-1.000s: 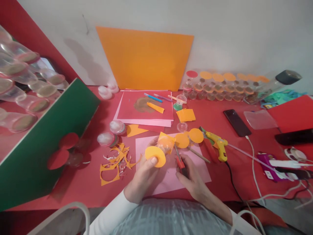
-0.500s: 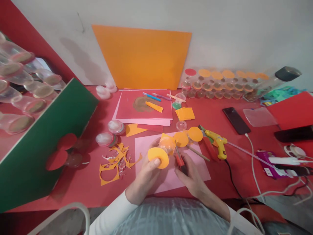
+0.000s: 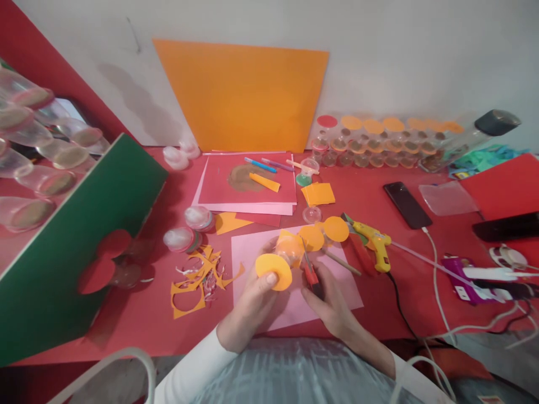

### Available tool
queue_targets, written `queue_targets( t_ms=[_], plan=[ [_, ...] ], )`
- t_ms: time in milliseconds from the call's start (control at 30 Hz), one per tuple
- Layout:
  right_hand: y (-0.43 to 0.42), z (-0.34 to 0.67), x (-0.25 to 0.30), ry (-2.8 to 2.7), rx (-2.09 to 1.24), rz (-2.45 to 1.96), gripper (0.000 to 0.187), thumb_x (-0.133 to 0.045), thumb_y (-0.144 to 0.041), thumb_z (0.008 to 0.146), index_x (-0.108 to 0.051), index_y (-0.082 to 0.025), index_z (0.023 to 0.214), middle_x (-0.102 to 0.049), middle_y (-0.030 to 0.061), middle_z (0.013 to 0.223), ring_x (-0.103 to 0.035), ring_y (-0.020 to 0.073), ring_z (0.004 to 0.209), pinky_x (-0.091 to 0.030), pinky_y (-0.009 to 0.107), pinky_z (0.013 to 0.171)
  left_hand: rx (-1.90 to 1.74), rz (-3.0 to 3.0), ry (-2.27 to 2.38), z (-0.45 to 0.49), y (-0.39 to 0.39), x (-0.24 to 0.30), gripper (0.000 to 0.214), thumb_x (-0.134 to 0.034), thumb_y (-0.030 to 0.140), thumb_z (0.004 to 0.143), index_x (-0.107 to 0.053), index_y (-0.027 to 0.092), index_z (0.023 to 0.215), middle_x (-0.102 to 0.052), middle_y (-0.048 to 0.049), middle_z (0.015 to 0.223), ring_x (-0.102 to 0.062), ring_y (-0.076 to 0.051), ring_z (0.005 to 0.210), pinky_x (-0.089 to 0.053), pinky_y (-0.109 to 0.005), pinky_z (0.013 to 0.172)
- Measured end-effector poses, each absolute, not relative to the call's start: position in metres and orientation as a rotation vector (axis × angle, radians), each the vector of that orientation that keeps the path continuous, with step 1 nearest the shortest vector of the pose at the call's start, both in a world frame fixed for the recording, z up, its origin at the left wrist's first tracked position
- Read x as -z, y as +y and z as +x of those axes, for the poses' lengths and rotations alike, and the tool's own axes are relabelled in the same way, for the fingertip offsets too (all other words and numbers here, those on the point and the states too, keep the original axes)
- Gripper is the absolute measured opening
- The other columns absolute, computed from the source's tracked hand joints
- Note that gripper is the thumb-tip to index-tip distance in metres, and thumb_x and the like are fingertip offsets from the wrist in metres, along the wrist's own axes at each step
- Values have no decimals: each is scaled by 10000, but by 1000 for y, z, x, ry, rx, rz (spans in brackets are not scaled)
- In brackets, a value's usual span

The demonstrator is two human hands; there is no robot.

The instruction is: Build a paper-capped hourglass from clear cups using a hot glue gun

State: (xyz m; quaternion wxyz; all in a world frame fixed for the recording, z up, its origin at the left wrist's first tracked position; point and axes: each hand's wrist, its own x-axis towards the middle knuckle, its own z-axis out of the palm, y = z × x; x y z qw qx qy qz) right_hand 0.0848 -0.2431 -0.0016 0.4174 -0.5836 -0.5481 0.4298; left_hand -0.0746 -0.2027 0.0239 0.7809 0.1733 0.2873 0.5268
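My left hand (image 3: 252, 303) holds a small clear plastic cup (image 3: 288, 251) on its side, with an orange paper disc (image 3: 274, 270) on the end that faces me and orange paper at the far end. My right hand (image 3: 330, 300) grips red-handled scissors (image 3: 310, 273), their blades pointing up toward the cup's far end. Both hands hover over a pink sheet (image 3: 290, 280) on the red table. Two loose orange discs (image 3: 324, 233) lie just beyond the cup.
A yellow glue gun (image 3: 374, 242) with its cable lies to the right, near a black phone (image 3: 406, 204). Orange paper scraps (image 3: 197, 278) lie to the left. Rows of small cups (image 3: 379, 148) line the back wall beside a large orange sheet (image 3: 240, 95). A green board (image 3: 76, 241) leans at left.
The cup and the scissors have shifted slightly to the right and closer together; otherwise the hands hold the same things.
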Motion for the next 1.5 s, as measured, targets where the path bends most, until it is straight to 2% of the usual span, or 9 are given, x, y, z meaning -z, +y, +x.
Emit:
queue_targets(
  t_ms=[133,367,567,767,967,1133,1267,1500],
  plan=[
    [-244,85,3,-1376,-1070,-1468,269,-583,-288,829,-571,-223,1090,-633,30,860,-608,205,758,-536,319,688,-1138,377,634,-75,-203,-23,859,-889,430,638,-510,273,1394,-679,-11,936,-656,-247,980,-489,-410,984],
    [-247,85,6,-1373,-1054,-1475,306,-583,-275,821,-575,-220,1122,-651,39,885,-630,207,788,-553,330,729,-1111,388,665,-79,-202,-24,903,-888,414,636,-476,280,1428,-674,-49,1174,-634,-265,1102,-469,-397,1002],
    [-246,85,5,-1353,-1096,-1503,321,-597,-289,802,-578,-192,1107,-633,40,869,-624,201,767,-554,336,725,-1088,432,683,-82,-199,-24,936,-895,455,613,-478,259,1428,-674,-57,1135,-628,-279,1095,-479,-402,970],
    [-245,88,3,-1384,-1123,-1496,253,-576,-262,801,-576,-191,1044,-597,16,804,-592,182,699,-518,304,646,-1043,485,687,-87,-197,-25,842,-881,456,643,-520,245,1375,-662,-64,1159,-611,-270,1124,-462,-391,992],
    [-246,92,4,-1422,-1123,-1525,201,-579,-274,787,-576,-205,976,-598,20,792,-581,200,714,-498,324,658,-1023,594,731,-93,-192,-26,828,-880,457,624,-542,238,1348,-648,-37,1021,-625,-207,893,-489,-356,867],
    [-247,93,1,-1407,-1135,-1512,213,-596,-269,785,-575,-206,987,-575,-1,772,-548,178,687,-476,301,633,-972,707,745,-97,-190,-25,889,-886,453,601,-514,260,1385,-627,-62,1163,-612,-208,913,-472,-315,791],
    [-246,94,-3,-1409,-1155,-1489,242,-590,-278,790,-578,-207,1021,-574,-6,768,-553,175,683,-478,299,628,-922,747,726,-99,-188,-25,923,-890,455,586,-497,264,1399,-623,-61,1152,-605,-229,953,-455,-323,818],
    [-248,96,1,-1433,-1137,-1527,253,-589,-265,776,-575,-217,1024,-615,6,785,-578,189,695,-488,319,647,-889,771,722,-104,-188,-27,901,-880,429,611,-499,266,1411,-621,-59,1133,-577,-206,899,-431,-280,750]
  ],
)
